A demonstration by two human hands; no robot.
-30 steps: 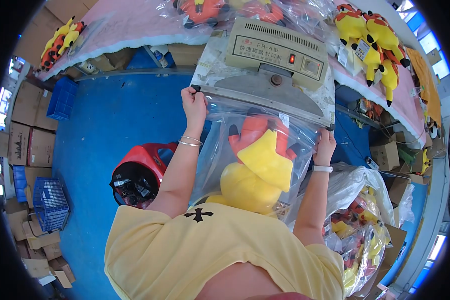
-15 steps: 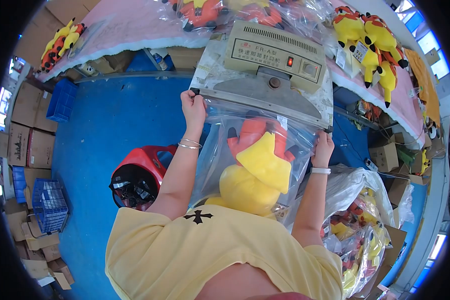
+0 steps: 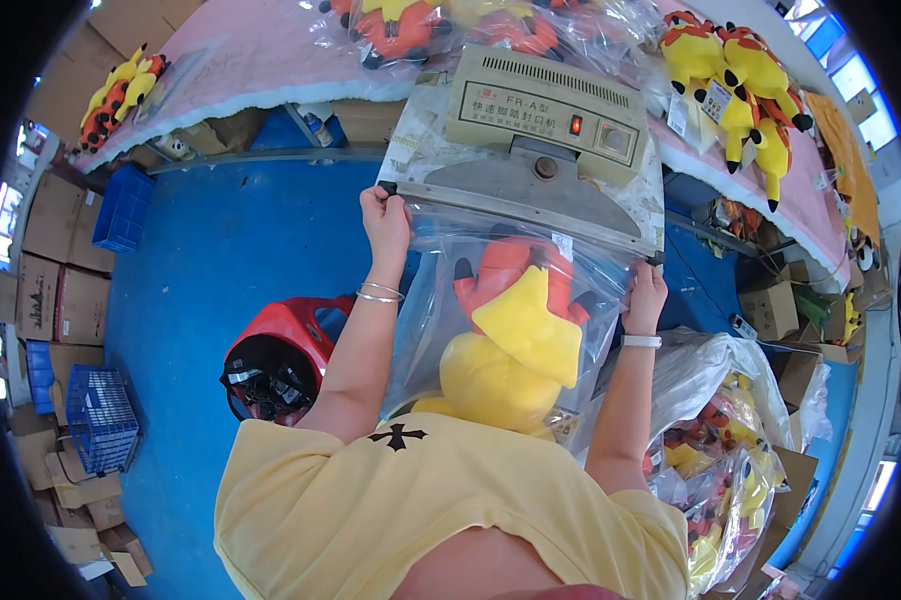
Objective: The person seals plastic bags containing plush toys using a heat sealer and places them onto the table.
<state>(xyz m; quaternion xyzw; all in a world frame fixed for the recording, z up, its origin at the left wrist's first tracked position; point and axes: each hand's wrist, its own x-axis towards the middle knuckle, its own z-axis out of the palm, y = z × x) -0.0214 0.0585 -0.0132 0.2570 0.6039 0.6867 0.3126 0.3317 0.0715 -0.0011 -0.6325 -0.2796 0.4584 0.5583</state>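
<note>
A clear plastic bag (image 3: pixel 426 300) holds a yellow and red plush toy (image 3: pixel 506 370), its red end toward the sealing machine (image 3: pixel 546 110). The bag's far edge lies along the front bar of the machine, whose red switch glows. My left hand (image 3: pixel 385 218) is closed on the bag's left corner, by the bar's left end. At the opposite corner my right hand (image 3: pixel 646 290) grips the bag near the bar's right end. Between the two hands the plastic is stretched wide. My fingertips are partly hidden by the folded fingers.
Bagged plush toys (image 3: pixel 401 35) lie behind the machine on a pink-covered table (image 3: pixel 241 60). More yellow toys (image 3: pixel 741 80) sit at the right. A large sack of bagged toys (image 3: pixel 716 470) stands by my right arm, a red stool-like object (image 3: pixel 286 350) by my left. Cardboard boxes (image 3: pixel 46 290) line the left.
Both hands keep their hold on the bag at the machine's bar. The whole view has shifted very slightly; the bag and toy stay in nearly the same place.
</note>
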